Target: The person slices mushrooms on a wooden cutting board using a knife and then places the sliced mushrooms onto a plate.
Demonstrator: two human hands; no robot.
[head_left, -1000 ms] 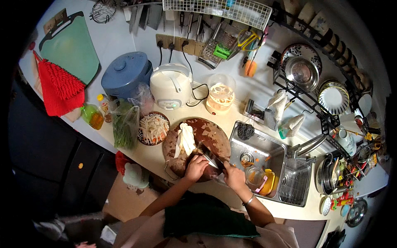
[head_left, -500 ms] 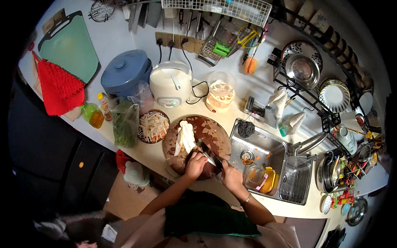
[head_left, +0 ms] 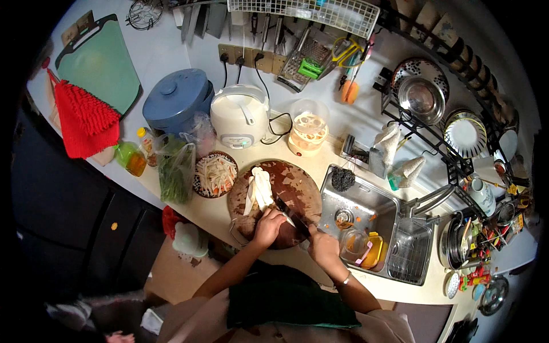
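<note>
Knife [head_left: 293, 215] first: it's down at the near right part of a round wooden chopping board [head_left: 300, 183], blade slanting up and left, handle toward the person. The right hand [head_left: 324, 247] has its fingers clamped around the handle. A second ago the blade's face was catching light; now it looks darker and thinner from up here.

Left hand [head_left: 269, 228] is right beside the blade, fingers bent and bunched close together. Can't tell if they're clamped on anything. There's a pale sliver between fingertips and blade, but it's too small to call food or glint. Compared with half a second ago, that hand and the knife both sit a hair further left on the board. The long pale slices [head_left: 261, 187] piled beyond the left hand look unchanged.

The whole view has slid slightly right, so the head camera moved a little. Everything else on the desk [head_left: 274, 153] looks the same: patterned bowl [head_left: 199, 189] of pale and orange strips just left of the board, bag of greens [head_left: 176, 177] next to that, rice cooker [head_left: 239, 117] and clear-domed steamer [head_left: 309, 134] behind. The metal sink [head_left: 380, 200] on the right has a yellow container [head_left: 373, 251] in it.
</note>
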